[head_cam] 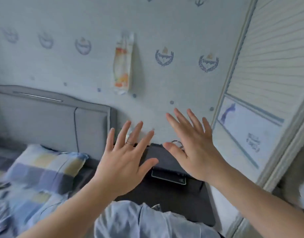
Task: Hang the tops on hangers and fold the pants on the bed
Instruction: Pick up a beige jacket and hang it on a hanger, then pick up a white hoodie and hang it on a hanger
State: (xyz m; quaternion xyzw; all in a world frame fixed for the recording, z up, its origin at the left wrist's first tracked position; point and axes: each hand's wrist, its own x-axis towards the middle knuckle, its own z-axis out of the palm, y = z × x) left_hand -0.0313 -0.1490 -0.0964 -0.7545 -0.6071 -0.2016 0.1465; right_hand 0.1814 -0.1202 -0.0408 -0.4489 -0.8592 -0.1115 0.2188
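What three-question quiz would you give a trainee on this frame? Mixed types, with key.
1. True or false: the left hand and the right hand each grip a hanger.
2. Which hand wears the ring? A) left B) right C) neither
3. Fill in: the checked pillow lies to the ___ of the dark nightstand.

Key: 1 false, both hands are spread and hold nothing; 2 A; 3 left.

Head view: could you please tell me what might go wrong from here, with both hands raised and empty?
1. The left hand and right hand hover above the dark bedside table; dropping them carelessly could snag the cables or knock the flat device there.
2. The pale blue garment lies bunched at the bottom edge, partly out of view; a blind grab might catch it unevenly.
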